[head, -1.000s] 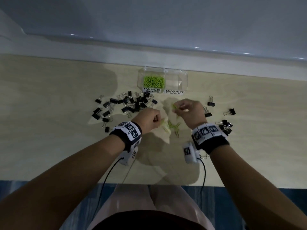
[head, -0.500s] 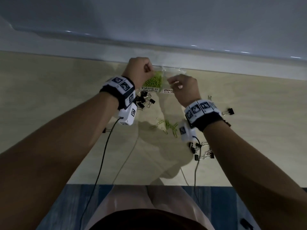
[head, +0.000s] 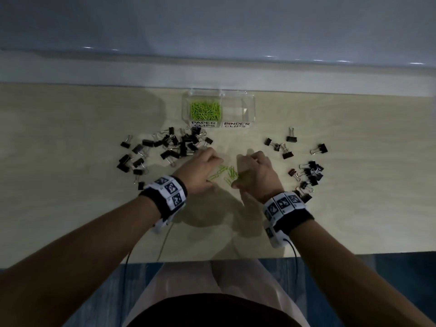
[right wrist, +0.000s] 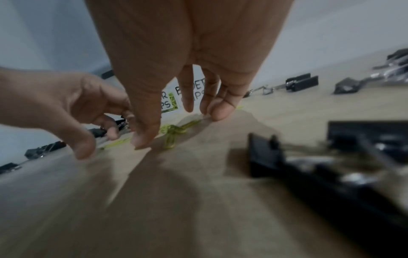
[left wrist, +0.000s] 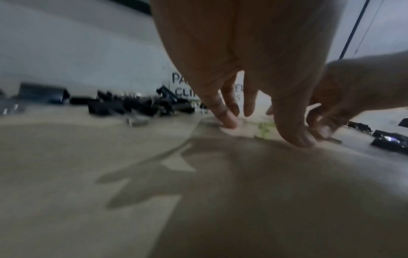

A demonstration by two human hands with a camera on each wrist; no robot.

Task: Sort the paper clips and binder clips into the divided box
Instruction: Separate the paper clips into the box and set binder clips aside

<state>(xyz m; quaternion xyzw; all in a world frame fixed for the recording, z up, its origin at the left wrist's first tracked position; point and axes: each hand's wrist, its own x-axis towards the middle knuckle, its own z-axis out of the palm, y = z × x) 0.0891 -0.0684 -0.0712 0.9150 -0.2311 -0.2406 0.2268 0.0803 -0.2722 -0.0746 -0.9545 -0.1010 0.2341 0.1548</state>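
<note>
The clear divided box (head: pixel 250 107) stands at the back of the table. Its left compartment, labelled PAPER CLIPS, holds a heap of green paper clips (head: pixel 205 110); nothing shows in the right one, labelled BINDER CLIPS. A few loose green paper clips (head: pixel 226 173) lie on the table between my hands. My left hand (head: pixel 213 169) has its fingertips (left wrist: pixel 228 121) down on the table beside them. My right hand (head: pixel 238 173) sets its thumb and fingers (right wrist: pixel 220 111) on either side of the clips (right wrist: pixel 172 134). Neither hand holds anything.
A dense scatter of black binder clips (head: pixel 165 147) lies left of my hands, and a looser group (head: pixel 308 173) lies to the right, close to my right wrist. The wall runs behind the box. The table's front edge (head: pixel 330 252) is near my forearms.
Half a second ago both hands were up at the box over the paper clip compartment. They have come back down to the loose green clips on the table.
</note>
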